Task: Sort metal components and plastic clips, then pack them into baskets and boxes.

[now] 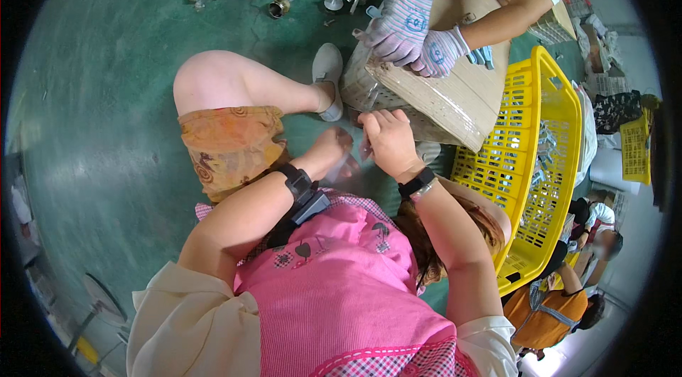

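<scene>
My left hand (332, 155) is smeared by motion in front of my lap, so its fingers do not show clearly. Close beside it on the right, my right hand (389, 141) is closed, its fingers curled near the front edge of a cardboard box (447, 104). Whatever it pinches, if anything, is hidden. On top of the box, a co-worker's two hands in striped knit gloves (408, 22) press together. Small light-blue pieces (482, 57) lie by the gloves.
A yellow slatted plastic basket (526, 86) stands to my right, with small silvery metal pieces (545, 146) inside. Several round metal parts with stems (280, 6) are scattered over the green floor (106, 93). Other people (547, 317) are at the far right.
</scene>
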A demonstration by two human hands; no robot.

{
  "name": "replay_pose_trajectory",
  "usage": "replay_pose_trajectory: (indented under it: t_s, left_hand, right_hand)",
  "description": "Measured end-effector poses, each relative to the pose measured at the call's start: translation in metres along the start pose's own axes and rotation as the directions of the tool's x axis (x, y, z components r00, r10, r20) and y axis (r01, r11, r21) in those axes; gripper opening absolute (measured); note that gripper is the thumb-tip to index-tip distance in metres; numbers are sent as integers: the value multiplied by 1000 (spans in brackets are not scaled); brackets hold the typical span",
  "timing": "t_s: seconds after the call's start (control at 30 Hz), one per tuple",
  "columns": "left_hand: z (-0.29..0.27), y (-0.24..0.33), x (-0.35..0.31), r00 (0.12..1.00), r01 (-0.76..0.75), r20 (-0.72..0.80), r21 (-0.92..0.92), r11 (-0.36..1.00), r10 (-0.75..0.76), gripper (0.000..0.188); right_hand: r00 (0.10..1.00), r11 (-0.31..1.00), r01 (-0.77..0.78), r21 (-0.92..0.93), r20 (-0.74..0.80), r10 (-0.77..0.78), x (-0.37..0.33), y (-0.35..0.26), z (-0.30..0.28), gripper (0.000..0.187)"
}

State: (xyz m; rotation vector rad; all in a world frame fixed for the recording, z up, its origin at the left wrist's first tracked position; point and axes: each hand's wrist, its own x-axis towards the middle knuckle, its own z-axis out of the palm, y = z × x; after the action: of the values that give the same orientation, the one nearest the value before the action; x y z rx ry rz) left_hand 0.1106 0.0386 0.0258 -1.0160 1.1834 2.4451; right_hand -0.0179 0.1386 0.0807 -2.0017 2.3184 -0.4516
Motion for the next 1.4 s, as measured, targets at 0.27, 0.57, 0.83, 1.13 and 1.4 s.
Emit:
replay_pose_trajectory:
  t_s: [0.27, 0.57, 0.83, 1.13, 1.4]
  left_hand:
    - [-5, -6, -3, 993, 119, 8, 89, 989, -120, 17]
    - [2, 3, 5, 1000, 15, 12, 260, 965, -19, 18]
    - [-6, -8, 13, 999, 33, -24, 323, 946, -27, 18]
    - [-1, -4, 15, 993, 108, -89, 357, 928, -82, 18]
    - [3, -9, 25, 994, 106, -47, 414, 904, -95, 20]
  right_hand:
    - [999, 1000, -23, -6, 49, 24, -26, 1, 0, 34]
    - [870, 873, -431, 226, -150, 469, -51, 34, -62, 32]
    - [659, 581, -593, 557, -78, 748, -94, 126, -130, 38]
    - [658, 715, -638, 285, -281, 699, -116, 154, -139, 18]
    - [618, 618, -752, 230, -82, 782, -132, 169, -130, 22]
